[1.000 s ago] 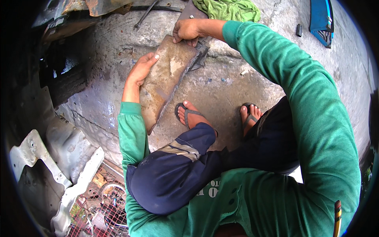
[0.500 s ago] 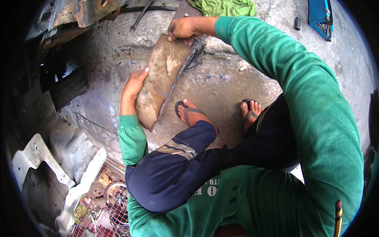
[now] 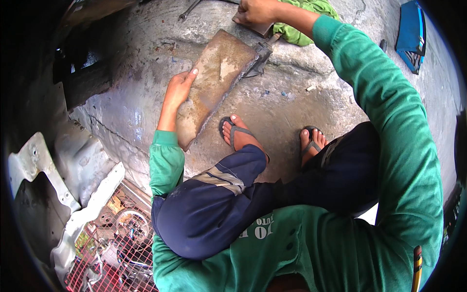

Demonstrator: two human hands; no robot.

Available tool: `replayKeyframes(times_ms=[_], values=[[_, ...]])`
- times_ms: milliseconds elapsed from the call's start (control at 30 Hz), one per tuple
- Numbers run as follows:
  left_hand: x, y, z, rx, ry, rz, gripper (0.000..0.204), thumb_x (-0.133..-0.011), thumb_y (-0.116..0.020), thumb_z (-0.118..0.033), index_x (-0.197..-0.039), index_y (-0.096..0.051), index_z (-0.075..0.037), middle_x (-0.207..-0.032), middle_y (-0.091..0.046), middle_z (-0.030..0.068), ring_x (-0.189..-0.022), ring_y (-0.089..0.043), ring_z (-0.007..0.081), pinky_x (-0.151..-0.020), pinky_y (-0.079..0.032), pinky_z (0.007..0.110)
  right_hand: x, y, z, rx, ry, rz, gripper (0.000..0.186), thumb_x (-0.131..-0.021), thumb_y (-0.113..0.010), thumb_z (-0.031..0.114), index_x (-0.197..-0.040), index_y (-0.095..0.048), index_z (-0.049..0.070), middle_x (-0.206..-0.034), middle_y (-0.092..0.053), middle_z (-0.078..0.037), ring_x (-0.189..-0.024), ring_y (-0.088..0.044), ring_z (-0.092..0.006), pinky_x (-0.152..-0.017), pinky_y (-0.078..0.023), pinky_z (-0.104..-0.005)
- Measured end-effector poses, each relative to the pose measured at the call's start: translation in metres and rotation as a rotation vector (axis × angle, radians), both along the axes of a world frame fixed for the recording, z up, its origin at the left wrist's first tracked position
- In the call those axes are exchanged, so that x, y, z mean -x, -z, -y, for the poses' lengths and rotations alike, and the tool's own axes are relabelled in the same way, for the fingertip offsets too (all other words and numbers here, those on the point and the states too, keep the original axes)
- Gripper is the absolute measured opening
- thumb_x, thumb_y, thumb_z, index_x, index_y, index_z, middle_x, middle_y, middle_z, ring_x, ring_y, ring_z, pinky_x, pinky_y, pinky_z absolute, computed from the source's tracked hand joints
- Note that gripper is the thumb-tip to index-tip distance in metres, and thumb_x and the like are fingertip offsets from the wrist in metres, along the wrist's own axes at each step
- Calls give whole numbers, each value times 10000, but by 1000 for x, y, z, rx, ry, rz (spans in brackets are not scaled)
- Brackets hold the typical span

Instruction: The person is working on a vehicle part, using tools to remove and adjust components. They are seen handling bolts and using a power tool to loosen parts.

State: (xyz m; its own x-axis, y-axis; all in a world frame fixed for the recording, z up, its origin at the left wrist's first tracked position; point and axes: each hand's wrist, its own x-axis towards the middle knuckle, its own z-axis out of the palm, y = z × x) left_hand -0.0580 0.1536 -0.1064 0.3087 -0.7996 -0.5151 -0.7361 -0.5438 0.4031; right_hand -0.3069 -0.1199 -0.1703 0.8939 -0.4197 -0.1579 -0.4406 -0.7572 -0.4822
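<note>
My left hand (image 3: 181,90) grips the long edge of a flat, stained brown sheet (image 3: 219,73) with a ragged right edge, thumb on top and the other fingers hidden beneath. The sheet is tilted over the concrete by my left foot. At the top, my right hand (image 3: 258,10) is away from the sheet with its fingers curled. It is over a dark brown flat piece (image 3: 260,29) beside a green cloth (image 3: 301,34); what the fingers hold, if anything, is hidden. A crumpled black object (image 3: 262,56) lies partly under the sheet's far right corner.
A wrench (image 3: 187,12) lies on the concrete floor (image 3: 292,97) at the far side. A blue case (image 3: 411,34) is at the far right, near a small dark cylinder (image 3: 383,45). Bent metal panels (image 3: 92,219) and a red wire mesh (image 3: 116,243) stand at the left.
My right hand has let go of the sheet's far end and moved up and right to the brown piece by the green cloth. My left hand still holds the sheet. The view has shifted slightly.
</note>
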Motion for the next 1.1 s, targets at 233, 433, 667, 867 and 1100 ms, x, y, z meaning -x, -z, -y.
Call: replayKeyframes(times_ms=[233, 433, 667, 867, 1100], values=[[-10, 16, -9, 72, 1, -23, 614, -1003, -587, -532, -1028, -718, 68, -878, -714, 255, -835, -686, 315, -822, -520, 418, 14, -26, -31, -277, 30, 219, 163, -888, -731, 138, -984, -698, 10, -737, -651, -64, -684, -646, -187, -647, -546, -383], [-3, 10, 2, 35, 31, -60, 614, -1015, -570, -524, -1084, -722, 66, -951, -739, 239, -918, -705, 312, -877, -524, 408, 22, -40, -35, -630, 206, 23, 149, -908, -711, 177, -942, -712, 32, -702, -617, -47, -551, -578, -172, -480, -483, -342], [-3, 10, -1, 55, 36, -51, 620, -1013, -565, -520, -1118, -714, 72, -1023, -731, 280, -983, -713, 370, -905, -520, 427, 18, -52, -48, -831, 223, -67, 199, -979, -699, 230, -882, -706, 56, -706, -641, -21, -544, -571, -124, -484, -475, -297], [-3, 10, 0, 73, 21, -100, 616, -1011, -569, -515, -1130, -710, 73, -1041, -732, 276, -992, -711, 366, -919, -516, 425, 13, -41, -52, -852, 209, -56, 184, -970, -691, 196, -858, -698, 50, -697, -659, -38, -519, -594, -140, -440, -497, -318], [-10, 4, -5, 107, -41, -84, 601, -1030, -573, -500, -1124, -712, 77, -990, -753, 195, -947, -689, 246, -906, -515, 377, 3, -51, -56, -1013, 369, 85, 203, -962, -690, 199, -885, -705, 11, -671, -638, -55, -496, -574, -149, -443, -486, -301]])
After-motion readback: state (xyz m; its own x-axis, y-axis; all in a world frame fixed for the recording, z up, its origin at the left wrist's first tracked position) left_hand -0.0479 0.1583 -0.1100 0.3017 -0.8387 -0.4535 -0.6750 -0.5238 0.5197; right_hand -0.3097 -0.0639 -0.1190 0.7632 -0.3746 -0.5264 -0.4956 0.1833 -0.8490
